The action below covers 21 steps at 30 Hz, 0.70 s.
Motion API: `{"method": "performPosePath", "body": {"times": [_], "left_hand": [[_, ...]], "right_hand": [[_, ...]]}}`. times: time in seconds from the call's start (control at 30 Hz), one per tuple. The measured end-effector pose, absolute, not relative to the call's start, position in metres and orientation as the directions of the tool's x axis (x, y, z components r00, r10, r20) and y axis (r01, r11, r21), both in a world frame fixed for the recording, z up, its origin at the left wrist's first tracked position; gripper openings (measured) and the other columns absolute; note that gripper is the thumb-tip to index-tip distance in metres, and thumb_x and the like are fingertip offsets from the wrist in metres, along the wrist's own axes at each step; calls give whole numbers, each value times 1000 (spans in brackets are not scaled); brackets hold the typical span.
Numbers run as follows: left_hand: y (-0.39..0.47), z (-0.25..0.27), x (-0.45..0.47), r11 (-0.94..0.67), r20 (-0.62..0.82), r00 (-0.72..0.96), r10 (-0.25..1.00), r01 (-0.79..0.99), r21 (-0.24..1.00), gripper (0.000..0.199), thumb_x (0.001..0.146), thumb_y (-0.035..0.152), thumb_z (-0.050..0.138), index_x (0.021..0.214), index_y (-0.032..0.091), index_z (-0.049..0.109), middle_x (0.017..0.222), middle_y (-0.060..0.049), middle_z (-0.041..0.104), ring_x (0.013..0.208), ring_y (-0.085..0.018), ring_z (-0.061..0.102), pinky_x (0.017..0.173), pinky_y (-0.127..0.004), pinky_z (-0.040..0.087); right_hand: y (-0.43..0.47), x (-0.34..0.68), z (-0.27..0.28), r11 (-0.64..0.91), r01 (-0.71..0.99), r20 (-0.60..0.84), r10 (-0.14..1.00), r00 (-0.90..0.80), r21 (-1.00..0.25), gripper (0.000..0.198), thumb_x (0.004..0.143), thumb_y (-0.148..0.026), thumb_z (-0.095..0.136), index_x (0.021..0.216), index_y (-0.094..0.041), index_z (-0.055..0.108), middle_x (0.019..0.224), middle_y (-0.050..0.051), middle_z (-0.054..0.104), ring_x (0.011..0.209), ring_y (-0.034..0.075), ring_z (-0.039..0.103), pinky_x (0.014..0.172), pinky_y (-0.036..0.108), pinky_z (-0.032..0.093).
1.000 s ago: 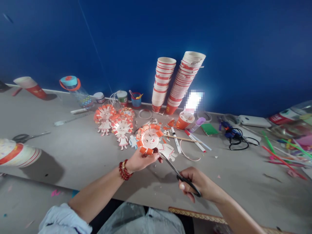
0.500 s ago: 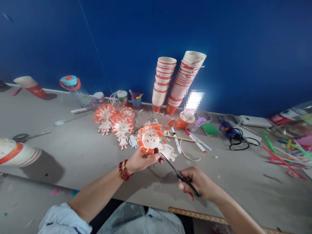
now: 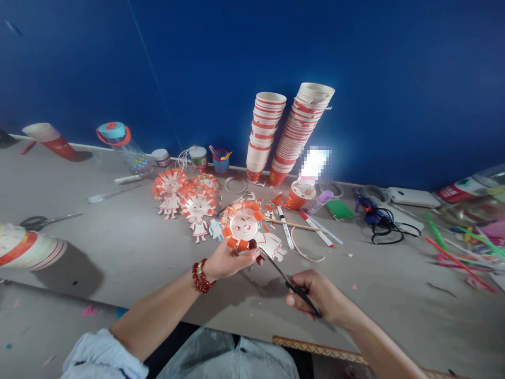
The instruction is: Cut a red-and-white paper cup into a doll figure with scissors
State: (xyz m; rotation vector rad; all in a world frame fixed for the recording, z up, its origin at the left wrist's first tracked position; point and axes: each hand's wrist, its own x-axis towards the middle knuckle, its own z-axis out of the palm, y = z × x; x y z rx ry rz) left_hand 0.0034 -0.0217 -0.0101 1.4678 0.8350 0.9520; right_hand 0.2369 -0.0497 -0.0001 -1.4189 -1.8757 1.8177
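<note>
My left hand (image 3: 232, 259) grips a paper-cup doll (image 3: 243, 225) by its lower edge; the doll has a drawn face, a fringe of curled orange strips and a white paper body. In my right hand (image 3: 315, 296) is a pair of black-handled scissors (image 3: 280, 271). Their blades point up and left, with the tips at the strip beside my left fingers. Whether the blades touch the strip I cannot tell. Behind and left lie finished-looking paper dolls (image 3: 197, 208) with similar orange fringes.
Two tall paper-cup stacks (image 3: 266, 137) lean by the blue wall. An orange cup (image 3: 299, 196), markers (image 3: 285, 227) and paper scraps lie beyond my hands. Black cable (image 3: 384, 226) and coloured strips (image 3: 461, 255) are right. More scissors (image 3: 37, 222) and stacked cups (image 3: 31, 247) lie left.
The fingers of my right hand have drawn closer together on the scissor handles. My left hand and the doll stay almost where they were.
</note>
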Motion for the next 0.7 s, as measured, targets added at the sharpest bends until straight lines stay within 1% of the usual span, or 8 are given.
{"method": "performPosePath", "body": {"times": [0.17,0.27,0.37,0.5,0.7], "left_hand": [[-22,-7,4,-98,89,418,904,0,995,18,84,26,50,72,14,58,68,-4,63,69,-16,63,67,-28,50],[-22,-8,3,-91,82,416,906,3,996,20,85,27,51,72,14,59,70,-4,63,70,-16,63,67,-27,49],[-21,-10,2,-107,96,425,900,2,994,23,86,29,49,73,14,61,71,-5,64,73,-16,62,72,-28,50],[-21,-8,2,-105,115,448,887,-48,993,27,87,33,48,77,14,63,74,-6,65,74,-16,62,74,-29,50],[-21,-3,3,-65,115,456,882,-125,990,28,87,37,48,74,17,61,73,-3,64,74,-16,62,78,-29,50]], "right_hand": [[-50,237,-4,-132,515,-434,730,-527,-847,56,65,-65,66,49,-19,38,38,-6,40,35,6,33,37,19,22],[-50,241,-7,-132,505,-434,717,-545,-853,55,68,-66,63,51,-19,40,39,-6,42,35,7,36,38,19,23],[-52,248,-7,-127,501,-438,692,-573,-856,54,70,-67,60,54,-18,42,41,-4,48,37,8,39,38,19,24],[-55,255,-4,-138,510,-461,664,-589,-849,54,71,-67,60,55,-18,42,41,-3,51,38,8,41,38,18,25],[-57,254,-3,-173,500,-480,648,-591,-849,52,72,-64,60,56,-17,45,44,-2,53,38,8,44,38,18,26]]}}
